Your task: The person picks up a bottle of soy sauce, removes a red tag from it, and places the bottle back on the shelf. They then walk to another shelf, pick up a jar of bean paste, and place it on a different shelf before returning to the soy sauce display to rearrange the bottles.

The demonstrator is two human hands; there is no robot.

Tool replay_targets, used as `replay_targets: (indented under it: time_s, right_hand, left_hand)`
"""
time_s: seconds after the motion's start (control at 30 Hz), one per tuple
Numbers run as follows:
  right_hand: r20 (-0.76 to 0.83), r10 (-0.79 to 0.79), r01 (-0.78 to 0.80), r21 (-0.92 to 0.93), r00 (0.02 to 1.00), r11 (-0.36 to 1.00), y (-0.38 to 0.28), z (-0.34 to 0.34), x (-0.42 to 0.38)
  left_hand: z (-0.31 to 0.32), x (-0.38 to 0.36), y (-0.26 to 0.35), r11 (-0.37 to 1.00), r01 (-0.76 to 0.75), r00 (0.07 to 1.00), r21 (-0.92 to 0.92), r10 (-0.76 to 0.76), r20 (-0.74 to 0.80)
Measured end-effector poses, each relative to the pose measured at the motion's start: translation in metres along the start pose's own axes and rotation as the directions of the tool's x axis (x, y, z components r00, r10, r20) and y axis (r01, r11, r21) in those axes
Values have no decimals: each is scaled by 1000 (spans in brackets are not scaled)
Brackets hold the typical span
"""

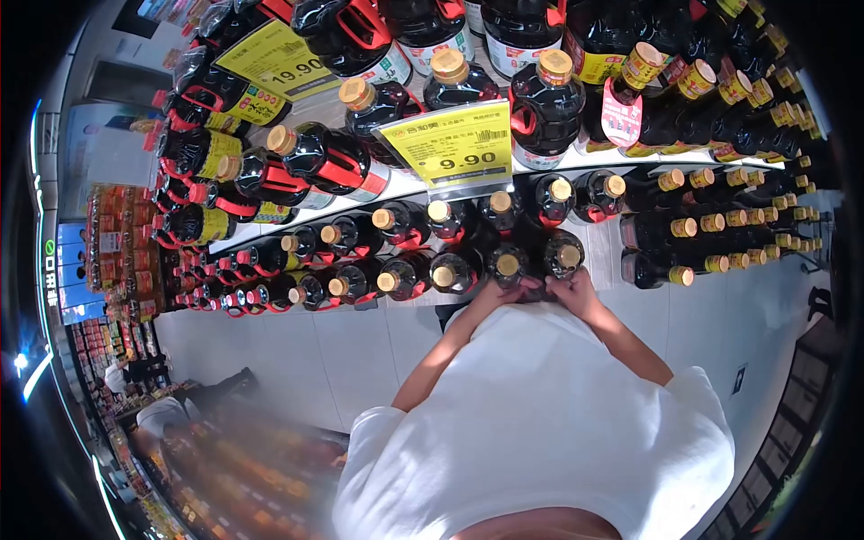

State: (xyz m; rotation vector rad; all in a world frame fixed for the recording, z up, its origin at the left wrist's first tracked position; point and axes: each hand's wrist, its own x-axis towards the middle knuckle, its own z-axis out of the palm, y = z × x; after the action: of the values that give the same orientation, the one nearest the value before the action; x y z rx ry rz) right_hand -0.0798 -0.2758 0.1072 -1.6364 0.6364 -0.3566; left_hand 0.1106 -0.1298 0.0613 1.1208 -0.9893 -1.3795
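My left hand (509, 291) is at the front edge of the lower shelf, its fingers curled against the lower part of a dark sauce bottle (508, 265) with a gold cap. Just beside it, my right hand (573, 290) grips the lower side of a second dark sauce bottle (564, 255), also gold-capped. Both bottles look upright and stand side by side in the front row. The bottles and the white shirt partly hide my fingertips. Behind them are more gold-capped bottles (500, 205) with red handles.
A yellow price sign (454, 148) reading 9.90 juts out above the lower row. Another sign (274, 61) reads 19.90. Larger bottles (547, 108) fill the upper shelf. Yellow-labelled bottles (711, 222) line the right. A person (171, 416) is at lower left, near a blurred display.
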Motion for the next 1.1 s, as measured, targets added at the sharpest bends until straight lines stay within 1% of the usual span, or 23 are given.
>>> replay_targets:
  time_s: [0.07, 0.1, 0.2, 0.3, 0.4, 0.47, 0.5, 0.6, 0.7, 0.8, 0.9, 1.0, 1.1]
  right_hand:
    - [94, 86, -102, 178, 992, 979, 0, -2, 0]
    - [127, 104, -126, 183, 986, 975, -3, -2, 1]
    - [108, 169, -189, 205, 980, 960, -12, 0, 4]
    - [28, 93, -97, 236, 995, 967, -14, 6, 6]
    - [-67, -21, 36, 237, 998, 971, -3, 14, 7]
    - [-48, 12, -3, 184, 999, 983, 1, 13, 6]
    - [-39, 29, -22, 157, 999, 987, 2, 13, 6]
    - [-60, -5, 18, 202, 998, 979, -1, 14, 7]
    - [-56, -6, 15, 170, 998, 985, -3, 14, 7]
    - [-74, -16, 31, 202, 997, 979, -1, 16, 8]
    - [-78, 24, -10, 179, 997, 984, -5, 15, 6]
    - [-75, 49, -35, 175, 996, 984, -4, 15, 5]
    - [-89, 17, -1, 173, 996, 985, 4, 17, 6]
  left_hand:
    - [-1, -3, -8, 1000, -8, 1000, -17, 8, 23]
    - [-1, -3, -7, 1000, -7, 1000, -14, 8, 29]
    - [-2, -3, -6, 1000, -14, 1000, 17, 14, 13]
    - [-4, -2, -14, 998, -38, 999, 41, 38, -5]
    - [-4, 1, -24, 997, -71, 997, 36, 72, -30]
    - [-6, 0, -21, 995, -67, 996, 73, 71, -46]
    - [-4, -1, -1, 975, -42, 998, 220, 52, -43]
    - [1, 0, 11, 987, -81, 993, 140, 92, -69]
    - [2, -3, 19, 975, -18, 994, 220, 42, -105]
    - [3, -4, 17, 976, -4, 991, 218, 33, -128]
    - [3, -6, 16, 978, 88, 988, 192, -62, -139]
    - [-2, 1, -3, 933, -166, 976, 321, 201, -80]
    - [-4, 0, -2, 956, -74, 994, 285, 96, -61]
